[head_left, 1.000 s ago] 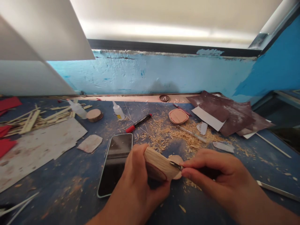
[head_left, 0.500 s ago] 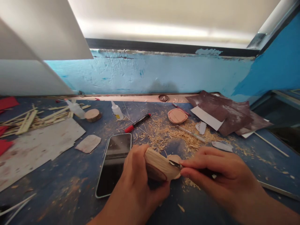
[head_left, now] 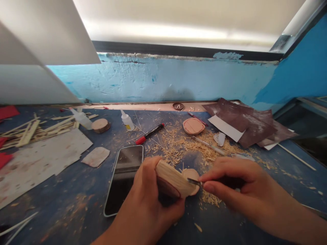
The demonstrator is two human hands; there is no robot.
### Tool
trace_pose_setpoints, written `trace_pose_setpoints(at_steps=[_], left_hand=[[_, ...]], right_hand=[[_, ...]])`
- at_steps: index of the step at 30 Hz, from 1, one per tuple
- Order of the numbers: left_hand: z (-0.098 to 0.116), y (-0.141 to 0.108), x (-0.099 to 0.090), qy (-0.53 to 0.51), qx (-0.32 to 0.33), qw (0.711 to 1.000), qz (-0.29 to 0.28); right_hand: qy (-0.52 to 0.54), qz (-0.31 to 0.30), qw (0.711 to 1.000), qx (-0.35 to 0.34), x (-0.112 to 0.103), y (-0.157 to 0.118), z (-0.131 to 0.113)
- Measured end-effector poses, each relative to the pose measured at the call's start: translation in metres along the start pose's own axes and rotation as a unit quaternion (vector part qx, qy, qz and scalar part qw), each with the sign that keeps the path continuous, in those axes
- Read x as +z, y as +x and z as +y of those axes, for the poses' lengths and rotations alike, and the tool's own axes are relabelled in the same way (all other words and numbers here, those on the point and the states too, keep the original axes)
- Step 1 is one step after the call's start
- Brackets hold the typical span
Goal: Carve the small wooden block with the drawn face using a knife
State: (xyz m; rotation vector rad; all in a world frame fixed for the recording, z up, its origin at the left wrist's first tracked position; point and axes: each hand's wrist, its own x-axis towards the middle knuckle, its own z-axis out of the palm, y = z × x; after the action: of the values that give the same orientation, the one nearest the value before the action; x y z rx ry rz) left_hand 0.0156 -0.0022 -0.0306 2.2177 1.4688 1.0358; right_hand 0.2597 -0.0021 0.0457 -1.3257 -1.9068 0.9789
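Note:
My left hand [head_left: 150, 197] is wrapped round a thick pale piece of wood [head_left: 171, 175], tilted on edge, with a dark red line along its lower face. In my right hand [head_left: 237, 190] a small carving blade [head_left: 194, 182] is pinched between thumb and fingers. Its metal tip lies against or very near the right end of the wood; contact is hard to make out. Beneath that end, a flat light-wood piece [head_left: 192, 173] rests on the table, partly covered. Most of the blade's handle is hidden in my right hand.
A phone [head_left: 124, 180] lies beside my left hand. Wood shavings [head_left: 178, 143] spread ahead, around a wooden disc [head_left: 193, 126] and a red-black marker [head_left: 150, 134]. Glue bottles [head_left: 127, 121] stand behind. Sandpaper sheets [head_left: 245, 119] are back right; thin wood sticks [head_left: 30, 132] lie left.
My right hand and the blade have shifted slightly right, toward the wood's end. My left hand and the wood have moved only a little to the left.

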Motion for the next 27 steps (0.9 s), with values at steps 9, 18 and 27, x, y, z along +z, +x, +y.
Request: trace_pose_setpoints(at_steps=[9, 18, 27], left_hand=[[-0.0003, -0.003, 0.0012, -0.007, 0.003, 1.0, -0.008], [0.0012, -0.0018, 0.0021, -0.005, 0.02, 1.0, 0.002], [0.002, -0.0059, 0.0034, 0.008, 0.025, 1.0, 0.0]], right_hand=[[-0.013, 0.023, 1.0, -0.005, 0.0036, -0.0059, -0.001], [-0.06, 0.026, 0.997, -0.032, 0.0024, -0.0096, -0.0003], [-0.048, 0.045, 0.998, -0.016, 0.01, -0.0097, -0.0039]])
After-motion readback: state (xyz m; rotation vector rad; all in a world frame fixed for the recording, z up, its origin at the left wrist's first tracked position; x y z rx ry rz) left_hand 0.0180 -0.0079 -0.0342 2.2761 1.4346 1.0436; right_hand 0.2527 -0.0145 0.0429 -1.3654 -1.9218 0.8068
